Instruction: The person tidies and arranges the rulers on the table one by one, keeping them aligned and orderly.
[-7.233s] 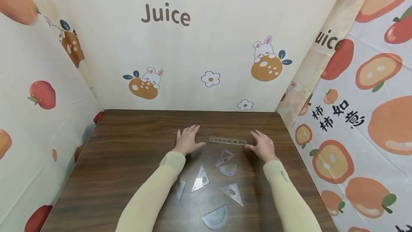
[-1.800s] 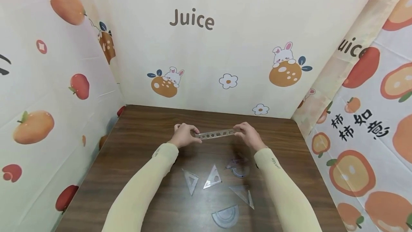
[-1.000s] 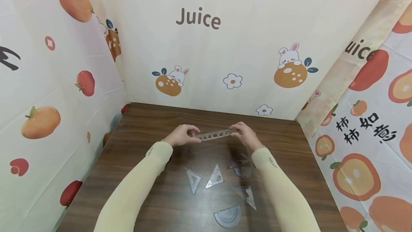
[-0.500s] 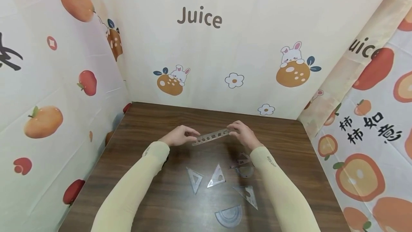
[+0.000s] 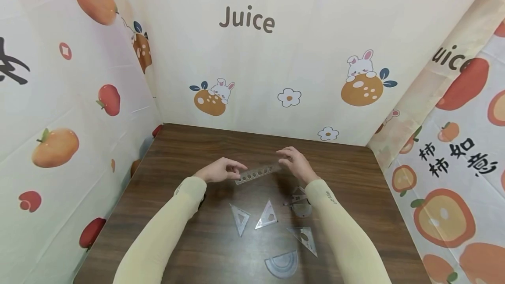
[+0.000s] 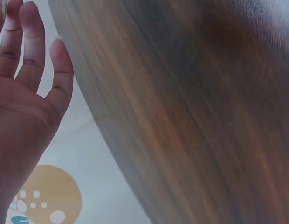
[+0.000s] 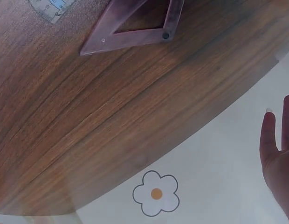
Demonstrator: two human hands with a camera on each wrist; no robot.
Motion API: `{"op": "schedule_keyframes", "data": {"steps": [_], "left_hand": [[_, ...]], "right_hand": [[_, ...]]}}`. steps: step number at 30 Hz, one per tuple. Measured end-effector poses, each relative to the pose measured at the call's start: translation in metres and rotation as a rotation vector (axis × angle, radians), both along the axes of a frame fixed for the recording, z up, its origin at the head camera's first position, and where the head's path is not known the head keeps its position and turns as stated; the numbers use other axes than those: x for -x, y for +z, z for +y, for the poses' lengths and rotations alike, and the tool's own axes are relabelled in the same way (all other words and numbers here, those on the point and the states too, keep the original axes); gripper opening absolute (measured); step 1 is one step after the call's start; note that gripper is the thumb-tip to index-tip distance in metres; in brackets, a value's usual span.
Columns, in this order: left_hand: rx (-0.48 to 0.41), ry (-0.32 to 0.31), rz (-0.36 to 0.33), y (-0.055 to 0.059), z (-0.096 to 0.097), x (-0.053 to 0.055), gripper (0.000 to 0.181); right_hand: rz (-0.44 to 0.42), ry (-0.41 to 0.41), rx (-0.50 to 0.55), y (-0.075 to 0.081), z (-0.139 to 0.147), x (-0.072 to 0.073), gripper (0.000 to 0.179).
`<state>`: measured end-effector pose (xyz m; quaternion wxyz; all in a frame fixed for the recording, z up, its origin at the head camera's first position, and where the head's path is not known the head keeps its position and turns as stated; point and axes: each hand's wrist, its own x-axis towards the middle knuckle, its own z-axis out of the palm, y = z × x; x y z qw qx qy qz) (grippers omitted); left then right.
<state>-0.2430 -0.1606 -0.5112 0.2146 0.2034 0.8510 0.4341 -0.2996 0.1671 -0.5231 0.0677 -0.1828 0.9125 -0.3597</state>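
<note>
A clear stencil ruler with cut-out shapes (image 5: 257,173) lies slantwise near the back of the brown table, between the two hands in the head view. My left hand (image 5: 221,170) hovers by its left end, fingers extended and thumb apart. At the other end, my right hand (image 5: 296,164) has its fingers spread just above the ruler's tip. The left wrist view shows loosely bent fingers of the left hand (image 6: 28,88); part of the right hand (image 7: 279,154) appears at the right wrist view's edge. Whether fingertips still touch the ruler is hard to tell.
Nearer the body lie a hollow set square (image 5: 240,219), another set square (image 5: 267,215), a third one (image 5: 307,238) and a large protractor (image 5: 282,264). A purplish set square (image 7: 130,28) overlaps a small protractor (image 5: 302,210) by the right sleeve. A printed curtain (image 5: 252,65) stands behind the table (image 5: 189,143).
Earlier both hands held the ruler raised by its ends. Its left end has swung toward the body, the ruler has come down, and the fingers of both hands have loosened from it.
</note>
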Motion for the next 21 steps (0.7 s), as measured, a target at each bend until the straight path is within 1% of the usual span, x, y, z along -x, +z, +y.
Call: {"op": "schedule_keyframes", "data": {"steps": [2,5,11,16,21], "left_hand": [[-0.015,0.014,0.000,-0.003,0.000,-0.001,0.036],[-0.038,0.060,-0.003,-0.006,-0.001,-0.003,0.035],[-0.089,0.166,0.013,-0.010,-0.002,-0.004,0.035],[-0.123,0.218,0.026,-0.013,-0.002,-0.005,0.037],[-0.167,0.260,0.007,-0.017,0.003,-0.008,0.038]], "right_hand": [[-0.023,-0.012,0.012,-0.001,-0.001,-0.001,0.040],[-0.044,-0.024,0.027,-0.001,-0.003,-0.003,0.045],[-0.026,-0.041,0.055,0.000,-0.012,-0.004,0.054],[-0.013,-0.056,0.019,0.000,-0.020,-0.005,0.060],[-0.022,-0.093,0.011,-0.004,-0.029,-0.007,0.069]]}}
